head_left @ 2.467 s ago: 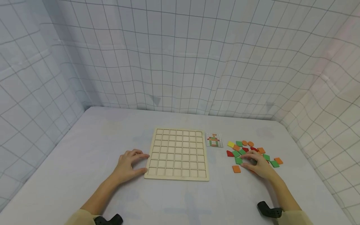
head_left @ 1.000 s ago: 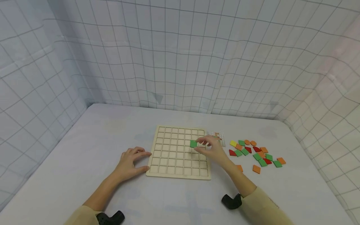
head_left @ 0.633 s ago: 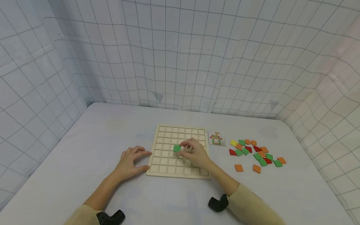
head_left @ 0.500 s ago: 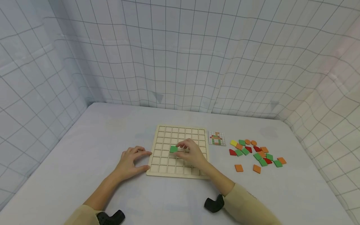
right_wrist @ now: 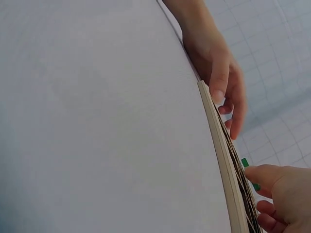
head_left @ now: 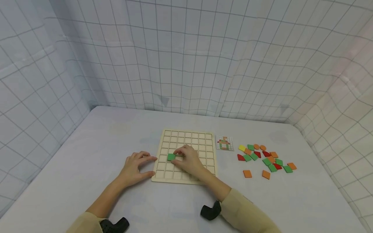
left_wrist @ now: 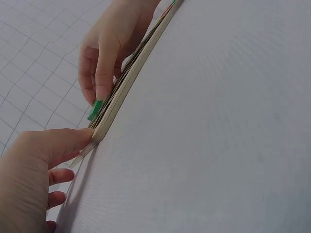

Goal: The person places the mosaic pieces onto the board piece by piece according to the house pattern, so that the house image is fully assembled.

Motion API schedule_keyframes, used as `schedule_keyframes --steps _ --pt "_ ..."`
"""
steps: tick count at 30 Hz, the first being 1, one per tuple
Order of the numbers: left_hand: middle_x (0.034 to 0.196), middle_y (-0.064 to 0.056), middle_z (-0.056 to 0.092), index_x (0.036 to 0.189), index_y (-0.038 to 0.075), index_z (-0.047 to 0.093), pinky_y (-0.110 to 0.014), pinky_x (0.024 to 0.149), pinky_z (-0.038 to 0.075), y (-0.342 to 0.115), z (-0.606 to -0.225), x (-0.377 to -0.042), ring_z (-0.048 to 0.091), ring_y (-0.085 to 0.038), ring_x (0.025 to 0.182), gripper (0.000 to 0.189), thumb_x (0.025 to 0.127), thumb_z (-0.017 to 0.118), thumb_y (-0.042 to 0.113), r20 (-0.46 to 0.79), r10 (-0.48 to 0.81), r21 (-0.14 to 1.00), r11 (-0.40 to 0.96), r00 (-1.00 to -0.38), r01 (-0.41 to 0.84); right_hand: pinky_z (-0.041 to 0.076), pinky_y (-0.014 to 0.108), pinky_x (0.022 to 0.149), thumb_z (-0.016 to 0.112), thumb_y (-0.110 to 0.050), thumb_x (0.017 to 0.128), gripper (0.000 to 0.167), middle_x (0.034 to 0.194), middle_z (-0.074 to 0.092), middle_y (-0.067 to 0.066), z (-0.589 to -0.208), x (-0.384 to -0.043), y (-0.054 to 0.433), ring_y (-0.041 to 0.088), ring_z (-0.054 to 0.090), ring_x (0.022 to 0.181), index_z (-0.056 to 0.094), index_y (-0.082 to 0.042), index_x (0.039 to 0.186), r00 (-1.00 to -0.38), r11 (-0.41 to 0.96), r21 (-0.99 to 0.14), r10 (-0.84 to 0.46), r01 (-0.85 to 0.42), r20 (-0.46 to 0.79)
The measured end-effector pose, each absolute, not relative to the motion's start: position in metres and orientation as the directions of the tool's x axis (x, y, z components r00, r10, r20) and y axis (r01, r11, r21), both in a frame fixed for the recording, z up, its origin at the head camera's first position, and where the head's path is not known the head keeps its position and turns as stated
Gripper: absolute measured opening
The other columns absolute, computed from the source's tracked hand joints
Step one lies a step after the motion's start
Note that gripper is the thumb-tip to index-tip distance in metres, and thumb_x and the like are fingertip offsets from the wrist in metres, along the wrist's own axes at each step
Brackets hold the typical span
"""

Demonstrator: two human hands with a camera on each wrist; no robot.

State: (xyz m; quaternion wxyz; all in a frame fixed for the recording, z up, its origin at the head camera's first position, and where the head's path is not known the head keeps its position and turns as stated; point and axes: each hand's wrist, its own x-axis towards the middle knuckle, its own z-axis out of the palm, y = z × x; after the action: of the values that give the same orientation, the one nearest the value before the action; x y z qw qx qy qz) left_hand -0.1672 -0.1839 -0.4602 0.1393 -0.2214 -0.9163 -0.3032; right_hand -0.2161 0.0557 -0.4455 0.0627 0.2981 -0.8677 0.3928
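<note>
A pale wooden grid board (head_left: 186,183) lies on the table in the head view. Over its left part, my right hand (head_left: 190,160) pinches a green square tile (head_left: 171,157) between thumb and fingertips. In the left wrist view the green tile (left_wrist: 95,110) is tilted, close over the grid. My left hand (head_left: 134,170) rests at the board's left side, thumb and fingers spread apart, tips touching the edge. From the right wrist view, the left thumb (right_wrist: 219,82) sits on the board's near corner, while the right thumb (right_wrist: 265,174) presses against the tile.
Right of the board lies a small pattern card (head_left: 224,143) with a coloured figure on a grid. Farther right are scattered loose tiles: green squares (head_left: 266,162), orange squares (head_left: 247,174), orange discs (head_left: 256,146), red rounded pieces (head_left: 241,157) and a yellow one (head_left: 242,148). Gridded curtains (head_left: 186,64) surround the table.
My right hand has picked up the green tile from the scattered pieces and carried it leftward over the board, lowering it toward the left columns. My left hand has stayed at the board's edge.
</note>
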Motion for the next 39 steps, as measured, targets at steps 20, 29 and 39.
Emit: schedule_keyframes --steps 20,29,39 --pt "0.106 -0.006 0.054 0.109 0.013 0.066 -0.046 0.076 0.029 -0.1833 -0.4578 -0.1663 0.046 -0.026 0.094 0.043 0.07 0.075 0.029 0.39 0.325 0.489 0.72 -0.862 0.493 0.038 0.028 0.075 0.075 -0.02 0.075 0.023 0.088 0.056 0.003 -0.4471 -0.2147 0.0552 0.016 0.051 0.083 0.068 -0.009 0.094 -0.812 0.542 -0.616 -0.482 -0.572 0.33" --pt "0.106 -0.006 0.054 0.109 0.013 0.066 -0.047 0.077 0.029 -0.1837 -0.4587 -0.1667 0.046 -0.028 0.095 0.043 0.07 0.075 0.028 0.395 0.325 0.489 0.717 -0.859 0.496 0.04 0.026 0.075 0.075 -0.021 0.075 0.024 0.089 0.055 0.002 -0.4464 -0.2143 0.0562 0.016 0.051 0.085 0.068 -0.009 0.094 -0.814 0.542 -0.621 -0.486 -0.566 0.318" --pt "0.106 -0.005 0.054 0.109 0.014 0.066 -0.046 0.076 0.029 -0.1834 -0.4598 -0.1668 0.046 -0.026 0.093 0.043 0.07 0.076 0.028 0.399 0.323 0.492 0.715 -0.858 0.497 0.041 0.027 0.074 0.076 -0.02 0.074 0.024 0.088 0.055 0.003 -0.4477 -0.2144 0.0571 0.017 0.052 0.084 0.068 -0.008 0.094 -0.802 0.521 -0.622 -0.49 -0.584 0.343"
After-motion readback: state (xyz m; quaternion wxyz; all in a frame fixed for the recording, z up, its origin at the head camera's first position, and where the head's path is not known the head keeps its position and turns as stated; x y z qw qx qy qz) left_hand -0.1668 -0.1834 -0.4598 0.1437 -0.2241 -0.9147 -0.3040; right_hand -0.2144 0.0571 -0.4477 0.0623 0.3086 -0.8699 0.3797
